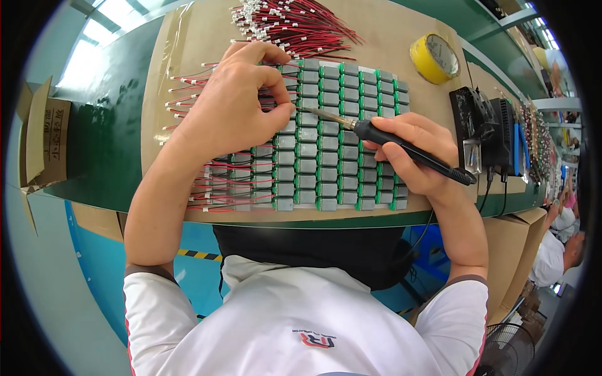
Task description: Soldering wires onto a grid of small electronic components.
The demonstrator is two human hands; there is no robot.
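Head view: left hand [233, 95] pressing fingertips together above grey modules [306, 150]; cannot tell whether pinching leads [233, 183]. Right hand [425, 147] pinching soldering iron [376, 133], tip pointing left over rows. Iron seeming light, stiff, likely hot-tipped: handle offering hold. Leads looking floppy, fragile.

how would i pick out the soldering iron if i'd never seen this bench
Start at the green table and find the grid of grey-and-green blocks on brown cardboard. The right hand, over the grid's right side, holds the soldering iron, its metal tip pointing left. Unlike the stubby blocks, it is long, slim and mostly black.
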